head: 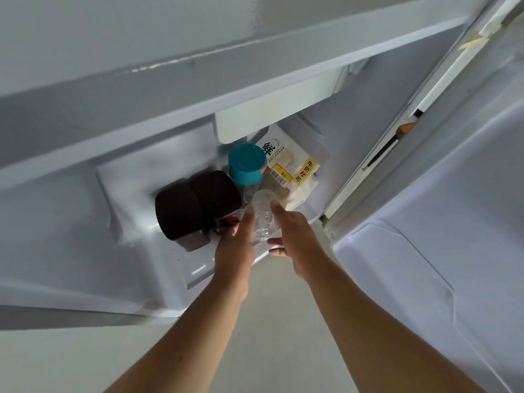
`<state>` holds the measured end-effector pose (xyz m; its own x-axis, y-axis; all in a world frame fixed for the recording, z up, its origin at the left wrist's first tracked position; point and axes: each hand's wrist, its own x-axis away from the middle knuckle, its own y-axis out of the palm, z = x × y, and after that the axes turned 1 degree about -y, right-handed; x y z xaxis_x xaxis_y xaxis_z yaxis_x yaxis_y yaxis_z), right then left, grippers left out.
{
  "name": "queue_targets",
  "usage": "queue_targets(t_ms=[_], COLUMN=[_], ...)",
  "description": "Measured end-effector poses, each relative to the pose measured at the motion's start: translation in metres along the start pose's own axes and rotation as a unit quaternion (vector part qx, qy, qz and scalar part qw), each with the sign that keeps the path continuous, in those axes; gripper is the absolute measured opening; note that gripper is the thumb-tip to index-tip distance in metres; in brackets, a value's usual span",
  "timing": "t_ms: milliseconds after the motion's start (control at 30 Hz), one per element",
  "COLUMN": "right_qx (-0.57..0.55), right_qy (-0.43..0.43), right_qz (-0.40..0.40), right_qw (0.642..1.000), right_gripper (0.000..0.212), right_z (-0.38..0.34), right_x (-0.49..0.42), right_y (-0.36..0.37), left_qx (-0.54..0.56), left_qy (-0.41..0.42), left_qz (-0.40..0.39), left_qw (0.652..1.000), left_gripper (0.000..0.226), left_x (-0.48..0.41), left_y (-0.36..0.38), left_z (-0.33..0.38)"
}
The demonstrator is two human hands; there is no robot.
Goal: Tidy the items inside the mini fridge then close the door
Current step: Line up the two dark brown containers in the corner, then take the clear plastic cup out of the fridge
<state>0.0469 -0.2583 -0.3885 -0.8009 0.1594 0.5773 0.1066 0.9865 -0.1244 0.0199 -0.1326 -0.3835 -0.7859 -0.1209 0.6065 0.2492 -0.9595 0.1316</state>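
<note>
I look down into the open mini fridge point(127, 222). On its floor stand two jars with dark brown lids point(177, 211), side by side. Behind them stands a clear bottle with a teal cap point(246, 163). A bread bag with yellow labels point(295, 168) lies at the back right. My left hand point(235, 245) and my right hand point(292, 236) both reach in at the front edge, with a clear plastic bottle point(262, 217) between them. The left fingers wrap its left side. The right index finger touches its top right, the other right fingers spread below.
The fridge door point(439, 251) stands open to the right, its inner panel near my right forearm. A white freezer flap point(272, 114) hangs above the items. The left part of the fridge floor holds nothing. A pale floor lies below.
</note>
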Motion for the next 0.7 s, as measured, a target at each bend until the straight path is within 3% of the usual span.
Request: queue_targets(t_ms=[100, 267, 500, 700], right_qx=[0.001, -0.022, -0.022, -0.051], right_qy=[0.008, 0.02, 0.014, 0.027], right_qz=[0.017, 0.053, 0.056, 0.048], right_qw=[1.0, 0.998, 0.998, 0.997], right_gripper=[0.066, 0.059, 0.04, 0.038], right_z=[0.001, -0.001, -0.002, 0.002], right_x=[-0.006, -0.011, -0.013, -0.006], right_y=[0.002, 0.003, 0.0, 0.001], left_qx=[0.005, 0.021, 0.034, 0.007], left_qy=[-0.014, -0.036, -0.051, -0.055], left_qz=[0.009, 0.031, 0.022, 0.014], left_qw=[1.0, 0.999, 0.998, 0.998], left_gripper=[0.072, 0.047, 0.049, 0.061], left_x=[-0.003, -0.01, -0.011, -0.01], left_y=[0.005, 0.012, 0.012, 0.006], left_z=[0.002, 0.004, 0.008, 0.006])
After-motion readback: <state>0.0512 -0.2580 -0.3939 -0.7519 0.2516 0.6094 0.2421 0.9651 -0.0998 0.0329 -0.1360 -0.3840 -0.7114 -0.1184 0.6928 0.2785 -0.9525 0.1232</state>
